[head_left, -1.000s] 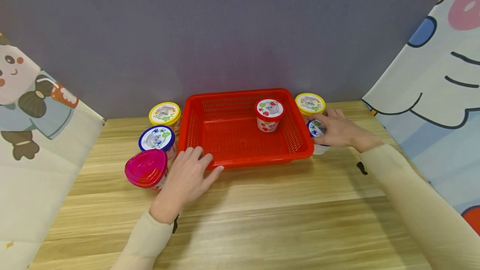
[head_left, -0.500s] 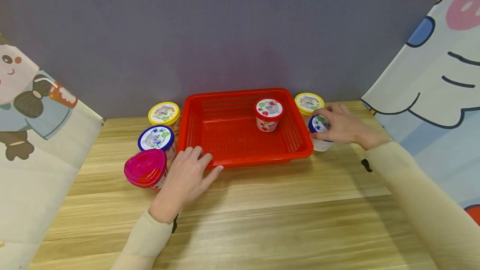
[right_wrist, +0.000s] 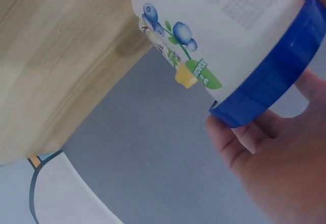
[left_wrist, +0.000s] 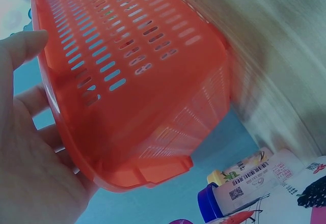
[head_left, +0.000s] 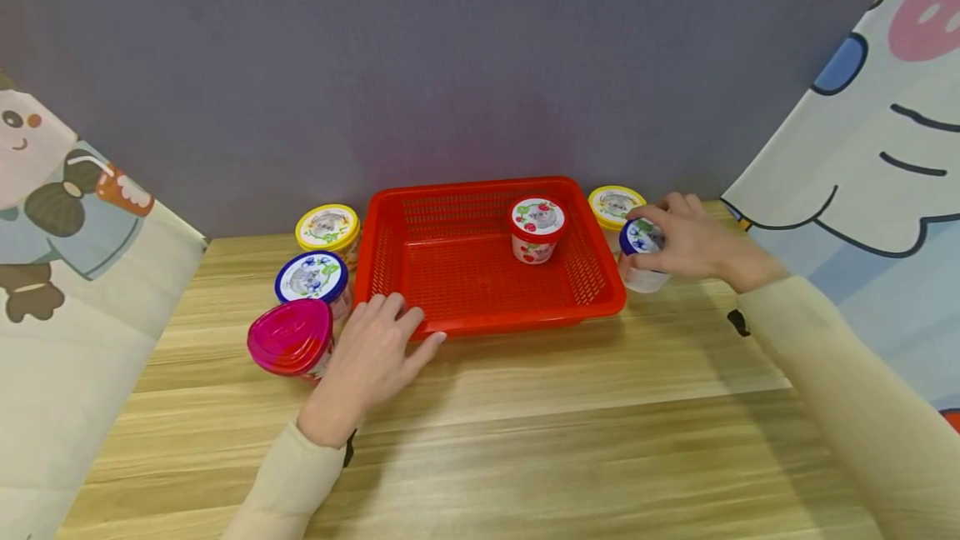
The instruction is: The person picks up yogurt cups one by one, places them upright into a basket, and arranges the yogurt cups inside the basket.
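My right hand (head_left: pixel 697 242) holds a blue-lidded tub (head_left: pixel 643 275) by its lid, to the right of the red basket (head_left: pixel 487 325). In the right wrist view the blue lid (right_wrist: pixel 275 76) has fingertips round its edge, and blueberries are printed on the white side. My left hand (head_left: pixel 372 348) grips the basket's near left rim, fingers over the edge; the left wrist view shows the thumb on the rim (left_wrist: pixel 56 99). Inside the basket, toward the right, stands a red-lidded tub (head_left: pixel 537 232) with a fruit print. A yellow-lidded tub (head_left: pixel 617 208) sits just behind the held one.
Left of the basket stand another yellow-lidded tub (head_left: pixel 328 227), a second blue-lidded tub (head_left: pixel 312 277) and a tub with a pink, roughly triangular lid (head_left: pixel 291 337), close to my left wrist. A grey panel (head_left: pixel 480 65) rises behind the wooden table (head_left: pixel 570 440). Printed cloths hang at both sides.
My right hand has shifted slightly right and away from me, and the blue-lidded tub has moved with it. The left hand and the basket have stayed put.
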`<state>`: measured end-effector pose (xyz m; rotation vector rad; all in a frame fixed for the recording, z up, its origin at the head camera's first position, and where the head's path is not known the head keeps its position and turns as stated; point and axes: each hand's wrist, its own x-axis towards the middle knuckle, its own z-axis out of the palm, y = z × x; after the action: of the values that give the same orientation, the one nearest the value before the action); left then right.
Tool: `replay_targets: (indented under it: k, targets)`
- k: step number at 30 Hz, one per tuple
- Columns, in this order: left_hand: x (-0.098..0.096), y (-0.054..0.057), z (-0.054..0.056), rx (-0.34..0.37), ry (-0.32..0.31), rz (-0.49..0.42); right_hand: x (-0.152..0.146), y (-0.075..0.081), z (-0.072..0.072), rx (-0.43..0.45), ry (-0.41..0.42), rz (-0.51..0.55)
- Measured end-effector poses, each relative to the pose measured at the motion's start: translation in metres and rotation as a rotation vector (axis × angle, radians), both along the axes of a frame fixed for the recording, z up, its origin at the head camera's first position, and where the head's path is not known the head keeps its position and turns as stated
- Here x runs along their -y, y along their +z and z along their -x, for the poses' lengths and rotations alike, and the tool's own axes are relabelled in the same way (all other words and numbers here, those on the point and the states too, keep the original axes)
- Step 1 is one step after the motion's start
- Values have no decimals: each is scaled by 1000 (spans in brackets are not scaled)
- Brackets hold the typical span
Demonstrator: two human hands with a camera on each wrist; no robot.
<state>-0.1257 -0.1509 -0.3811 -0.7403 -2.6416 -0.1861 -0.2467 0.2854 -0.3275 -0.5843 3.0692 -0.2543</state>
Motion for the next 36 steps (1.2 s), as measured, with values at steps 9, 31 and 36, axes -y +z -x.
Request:
replay_targets:
  k: [9,31,36]
  targets:
    - [-1,2,-1,-7,-6,-4,-1,13,-3,-57,20,-24]
    - [0,4,-2,-12,-19,-17,12,47,-13,-82,77,-26]
    - [0,4,-3,-20,-18,-22,14,52,-15,-90,86,-32]
